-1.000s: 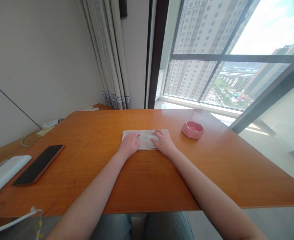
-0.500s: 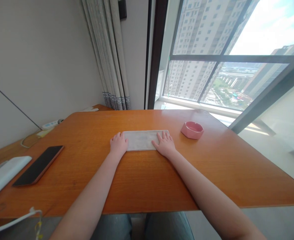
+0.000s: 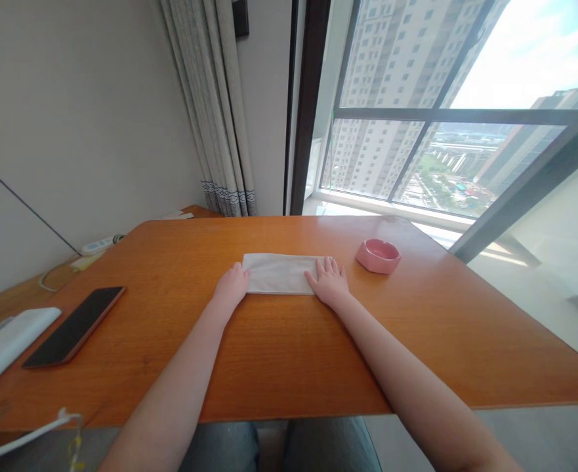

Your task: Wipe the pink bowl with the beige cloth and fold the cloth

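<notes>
A white cloth (image 3: 283, 274), folded into a long flat strip, lies crosswise on the wooden desk (image 3: 289, 354). At its left end, my left hand (image 3: 231, 284) is closed on the edge, with the fingertips partly hidden; that end looks slightly raised. Spread fingers of my right hand (image 3: 329, 280) rest flat on the cloth's right end. To the right of that hand, apart from it, sits a pink angular ashtray-like dish (image 3: 378, 255).
A dark phone (image 3: 75, 326) lies on the left of the desk, beside a white rounded object (image 3: 16, 347). Behind them is a white power strip (image 3: 99, 245). A white cable (image 3: 20, 438) hangs near the front left edge. A large window (image 3: 431, 118) stands beyond the desk.
My left hand has gone from lying flat with fingers extended to gripping the cloth's left end, which has risen slightly. My right hand has shifted a little to the right.
</notes>
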`<state>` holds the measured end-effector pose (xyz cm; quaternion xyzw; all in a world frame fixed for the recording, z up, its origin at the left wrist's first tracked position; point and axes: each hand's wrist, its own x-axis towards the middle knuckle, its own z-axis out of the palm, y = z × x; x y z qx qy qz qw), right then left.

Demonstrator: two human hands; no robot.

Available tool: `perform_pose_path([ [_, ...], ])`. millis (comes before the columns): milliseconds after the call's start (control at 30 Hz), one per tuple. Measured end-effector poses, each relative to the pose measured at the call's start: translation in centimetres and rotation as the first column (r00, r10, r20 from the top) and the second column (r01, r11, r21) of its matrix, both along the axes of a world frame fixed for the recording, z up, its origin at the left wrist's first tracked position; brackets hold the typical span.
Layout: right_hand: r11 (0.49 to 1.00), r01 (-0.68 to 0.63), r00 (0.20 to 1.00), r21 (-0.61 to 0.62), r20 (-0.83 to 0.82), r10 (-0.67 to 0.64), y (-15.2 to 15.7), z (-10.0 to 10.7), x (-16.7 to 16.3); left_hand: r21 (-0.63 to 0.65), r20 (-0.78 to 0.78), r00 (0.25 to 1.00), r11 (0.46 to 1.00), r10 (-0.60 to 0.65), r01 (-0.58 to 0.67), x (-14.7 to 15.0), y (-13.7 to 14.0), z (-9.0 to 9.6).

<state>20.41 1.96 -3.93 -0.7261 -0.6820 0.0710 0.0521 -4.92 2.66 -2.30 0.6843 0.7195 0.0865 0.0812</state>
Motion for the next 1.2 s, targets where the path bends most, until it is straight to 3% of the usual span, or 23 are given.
perform_pose_path([
  [100,0.99,-0.136,0.99,0.032,-0.025,0.137,0.0,0.1,0.0,-0.04,0.056,0.997,0.998,0.059,-0.057,-1.8,0.4,0.4],
  [233,0.943,-0.328,0.94,0.063,-0.078,0.332,-0.5,0.3,-0.5,-0.031,0.08,0.967,0.97,0.243,-0.241,-4.5,0.8,0.8],
  [300,0.941,-0.335,0.937,0.056,-0.086,0.339,-0.8,0.3,-0.7,-0.05,0.102,0.958,0.963,0.268,-0.264,-5.2,1.0,0.8],
  [500,0.962,-0.273,0.958,0.019,-0.082,0.274,-1.0,0.3,-0.8,-0.155,0.174,0.969,0.976,0.178,-0.152,-5.1,1.5,0.3],
  [700,0.954,-0.291,0.951,-0.073,-0.135,0.28,-1.7,1.8,-0.2,0.049,0.208,0.952,0.969,0.226,-0.241,-5.3,0.8,1.6],
  [800,0.956,-0.279,0.954,-0.09,-0.143,0.265,-2.0,2.1,-0.4,0.291,0.33,0.939,0.937,0.093,-0.195,-3.9,0.3,2.1],
  [900,0.957,-0.283,0.952,-0.058,-0.136,0.273,-1.8,1.8,-1.1,0.586,0.455,0.869,0.799,-0.192,-0.131,-0.6,-0.4,1.7],
  [967,0.952,-0.304,0.945,-0.035,-0.136,0.297,-1.7,1.5,-1.5,0.67,0.45,0.81,0.742,-0.376,-0.028,2.2,-0.9,1.0],
  [1033,0.947,-0.32,0.939,-0.005,-0.135,0.317,-1.5,1.3,-1.9,0.636,0.344,0.757,0.731,-0.555,0.247,4.6,-1.4,0.2],
  [1100,0.943,-0.334,0.933,0.016,-0.136,0.333,-1.5,1.1,-2.0,0.508,0.24,0.687,0.692,-0.686,0.513,6.1,-1.6,-0.5],
  [1133,0.94,-0.339,0.931,0.021,-0.138,0.339,-1.5,1.1,-2.0,0.444,0.214,0.663,0.676,-0.718,0.588,6.5,-1.7,-0.7],
  [1200,0.938,-0.346,0.927,0.027,-0.141,0.347,-1.5,1.1,-1.9,0.383,0.212,0.661,0.684,-0.72,0.621,6.6,-1.7,-0.9],
])
